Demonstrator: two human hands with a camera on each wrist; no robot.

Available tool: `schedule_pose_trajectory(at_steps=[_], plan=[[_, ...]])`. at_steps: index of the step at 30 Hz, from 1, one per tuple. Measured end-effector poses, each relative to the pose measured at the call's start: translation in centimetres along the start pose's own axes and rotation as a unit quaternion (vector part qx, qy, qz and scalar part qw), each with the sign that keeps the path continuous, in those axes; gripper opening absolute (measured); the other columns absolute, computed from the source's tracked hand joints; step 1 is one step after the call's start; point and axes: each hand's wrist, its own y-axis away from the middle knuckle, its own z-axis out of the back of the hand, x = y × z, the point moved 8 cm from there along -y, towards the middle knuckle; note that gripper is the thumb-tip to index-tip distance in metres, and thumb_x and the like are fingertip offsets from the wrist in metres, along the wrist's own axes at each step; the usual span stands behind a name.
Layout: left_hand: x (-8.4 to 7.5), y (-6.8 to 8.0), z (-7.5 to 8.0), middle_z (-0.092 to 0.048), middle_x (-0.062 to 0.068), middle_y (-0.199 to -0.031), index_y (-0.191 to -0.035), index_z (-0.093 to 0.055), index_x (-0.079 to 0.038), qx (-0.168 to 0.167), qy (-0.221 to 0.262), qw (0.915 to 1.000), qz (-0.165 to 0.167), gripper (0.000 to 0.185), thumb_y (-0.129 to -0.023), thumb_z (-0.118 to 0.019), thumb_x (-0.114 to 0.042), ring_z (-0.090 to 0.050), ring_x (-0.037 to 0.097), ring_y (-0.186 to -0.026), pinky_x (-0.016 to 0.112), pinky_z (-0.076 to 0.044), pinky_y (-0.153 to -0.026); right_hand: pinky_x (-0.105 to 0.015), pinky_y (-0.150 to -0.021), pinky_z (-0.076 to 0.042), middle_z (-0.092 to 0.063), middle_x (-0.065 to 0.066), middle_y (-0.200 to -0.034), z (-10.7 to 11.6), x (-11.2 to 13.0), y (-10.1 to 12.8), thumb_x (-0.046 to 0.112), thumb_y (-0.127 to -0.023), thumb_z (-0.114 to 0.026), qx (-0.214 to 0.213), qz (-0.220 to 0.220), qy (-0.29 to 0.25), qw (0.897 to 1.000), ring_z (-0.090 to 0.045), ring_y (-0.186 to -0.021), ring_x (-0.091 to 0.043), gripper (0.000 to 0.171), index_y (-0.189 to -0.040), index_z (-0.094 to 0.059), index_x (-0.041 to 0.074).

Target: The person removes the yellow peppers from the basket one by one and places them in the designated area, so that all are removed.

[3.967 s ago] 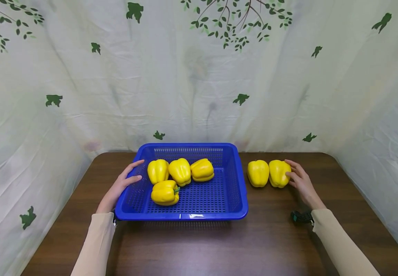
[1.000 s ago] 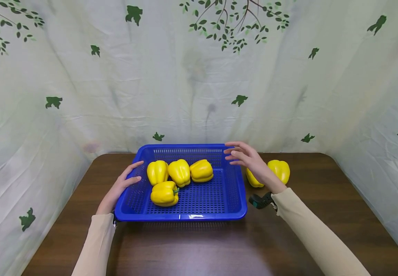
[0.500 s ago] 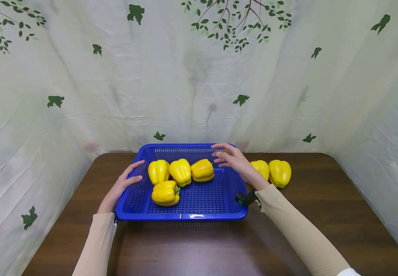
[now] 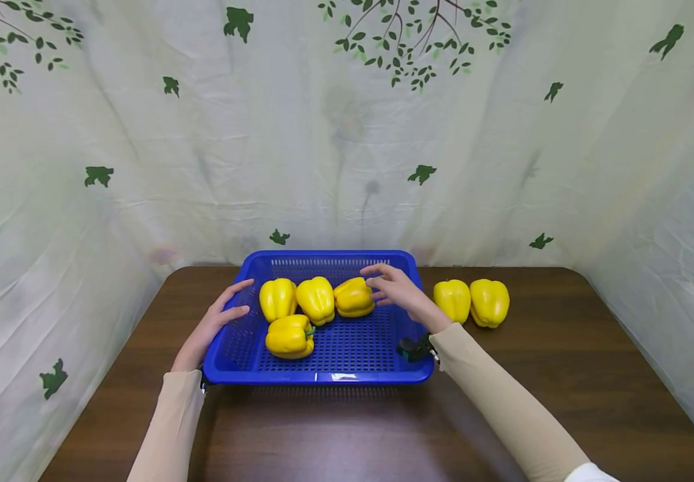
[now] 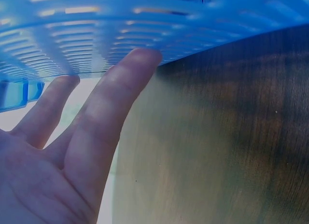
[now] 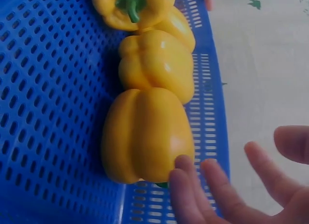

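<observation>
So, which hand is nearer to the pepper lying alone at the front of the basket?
Left. The left hand rests on the basket's left rim, beside the front pepper; the right hand reaches for another pepper further back.

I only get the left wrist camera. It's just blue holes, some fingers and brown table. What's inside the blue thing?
Observer: Four yellow peppers lie in the blue basket: one in front and three in a row behind it.
Operator: Where's the other hand?
Observer: The right hand is over the basket. It is open, with its fingers touching the row's rightmost pepper.
Operator: Are any peppers outside?
Observer: Yes, two. One pepper and another stand side by side on the table, to the right of the basket.
</observation>
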Motion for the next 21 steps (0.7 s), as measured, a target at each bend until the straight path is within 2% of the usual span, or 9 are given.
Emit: schedule_pose_trajectory(at_steps=[6, 11, 21], plan=[[-0.1, 0.1, 0.1, -0.009, 0.012, -0.156, -0.150, -0.025, -0.026, -0.002, 0.000, 1.0000, -0.001, 0.056, -0.099, -0.047, -0.027, -0.043, 0.046, -0.118, 0.050, -0.049, -0.087, -0.050, -0.091, -0.046, -0.050, -0.024, -0.131, -0.6, -1.0, 0.0, 0.014, -0.100, -0.046, 0.008, -0.032, 0.019, 0.999, -0.059, -0.105, -0.041, 0.038, -0.136, -0.046, 0.002], [-0.1, 0.2, 0.1, -0.010, 0.013, -0.155, -0.151, -0.025, -0.026, 0.000, 0.005, 1.0000, -0.001, 0.056, -0.099, -0.047, -0.027, -0.044, 0.046, -0.117, 0.050, -0.049, -0.086, -0.049, -0.090, -0.047, -0.044, -0.025, -0.136, -1.1, -1.5, -0.1, 0.014, -0.099, -0.046, 0.019, -0.048, 0.026, 0.998, -0.058, -0.106, -0.043, 0.041, -0.138, -0.044, 0.002], [-0.1, 0.2, 0.1, -0.008, 0.013, -0.156, -0.151, -0.025, -0.025, -0.001, -0.001, 1.0000, -0.004, 0.057, -0.099, -0.047, -0.028, -0.043, 0.047, -0.118, 0.050, -0.049, -0.087, -0.048, -0.083, -0.051, -0.036, -0.026, -0.142, -2.7, -2.2, -0.8, 0.016, -0.099, -0.047, 0.049, -0.088, 0.013, 0.995, -0.055, -0.106, -0.049, 0.050, -0.147, -0.033, 0.010]])
